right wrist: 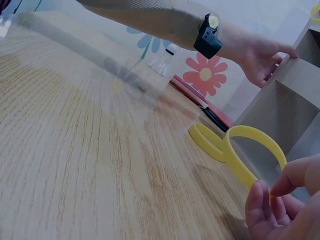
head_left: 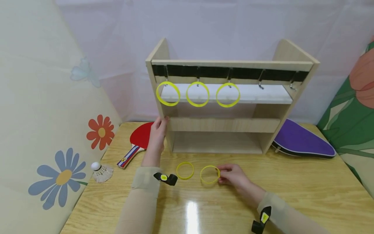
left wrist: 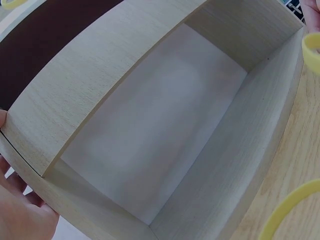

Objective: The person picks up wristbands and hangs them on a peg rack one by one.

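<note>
My left hand (head_left: 157,135) grips the left side panel of a wooden shelf rack (head_left: 225,125), thumb at the front edge and fingers behind it, as the left wrist view shows. Between thumb and fingertips my right hand (head_left: 235,177) pinches a yellow ring (right wrist: 241,167), tilted up just above the table in front of the rack. Left of it a second yellow ring (head_left: 185,179) lies flat on the wood. Three more rings hang from the rack's hooks: a left ring (head_left: 168,104), a middle ring (head_left: 197,105) and a third ring (head_left: 228,106). Two hooks at the right carry nothing.
A red table tennis bat (head_left: 142,136) lies left of the rack, partly behind my left hand. Farther left is a shuttlecock (head_left: 102,172) on the wooden table (head_left: 292,182). A purple bat case (head_left: 304,139) leans by the rack's right side.
</note>
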Available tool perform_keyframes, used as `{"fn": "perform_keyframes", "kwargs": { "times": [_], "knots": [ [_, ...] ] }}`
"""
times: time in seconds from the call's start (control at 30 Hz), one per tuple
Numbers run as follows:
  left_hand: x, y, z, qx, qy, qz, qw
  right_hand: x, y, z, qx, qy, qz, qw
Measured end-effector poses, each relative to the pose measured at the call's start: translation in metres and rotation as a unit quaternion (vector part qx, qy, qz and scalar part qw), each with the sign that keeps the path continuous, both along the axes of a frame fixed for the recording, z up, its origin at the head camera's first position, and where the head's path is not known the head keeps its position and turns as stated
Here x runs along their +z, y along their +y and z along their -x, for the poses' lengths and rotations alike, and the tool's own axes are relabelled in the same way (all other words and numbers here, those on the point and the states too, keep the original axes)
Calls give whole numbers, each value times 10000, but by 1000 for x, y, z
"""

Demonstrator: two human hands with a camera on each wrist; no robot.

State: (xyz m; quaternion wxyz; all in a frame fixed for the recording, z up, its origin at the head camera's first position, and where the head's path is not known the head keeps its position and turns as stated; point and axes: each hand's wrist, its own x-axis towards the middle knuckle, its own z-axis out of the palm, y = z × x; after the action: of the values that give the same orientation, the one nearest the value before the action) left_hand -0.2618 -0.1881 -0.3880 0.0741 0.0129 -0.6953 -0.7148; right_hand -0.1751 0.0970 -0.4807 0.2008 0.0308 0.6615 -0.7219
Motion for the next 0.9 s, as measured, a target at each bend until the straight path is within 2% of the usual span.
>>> {"fn": "perform_keyframes", "kwargs": {
  "times": [0.3, 0.67, 0.9],
  "knots": [
    [1, 0, -2, -38, 20, 70, 10000, 9, 10, -2, -169, -94, 142, 9997],
    [1, 0, -2, -74, -36, 53, 10000, 14, 30, 2, -439, -197, 305, 9984],
    [3, 1, -3, -83, -70, 43, 9999, 15, 43, 2, -388, -128, 514, 9978]
  ]
}}
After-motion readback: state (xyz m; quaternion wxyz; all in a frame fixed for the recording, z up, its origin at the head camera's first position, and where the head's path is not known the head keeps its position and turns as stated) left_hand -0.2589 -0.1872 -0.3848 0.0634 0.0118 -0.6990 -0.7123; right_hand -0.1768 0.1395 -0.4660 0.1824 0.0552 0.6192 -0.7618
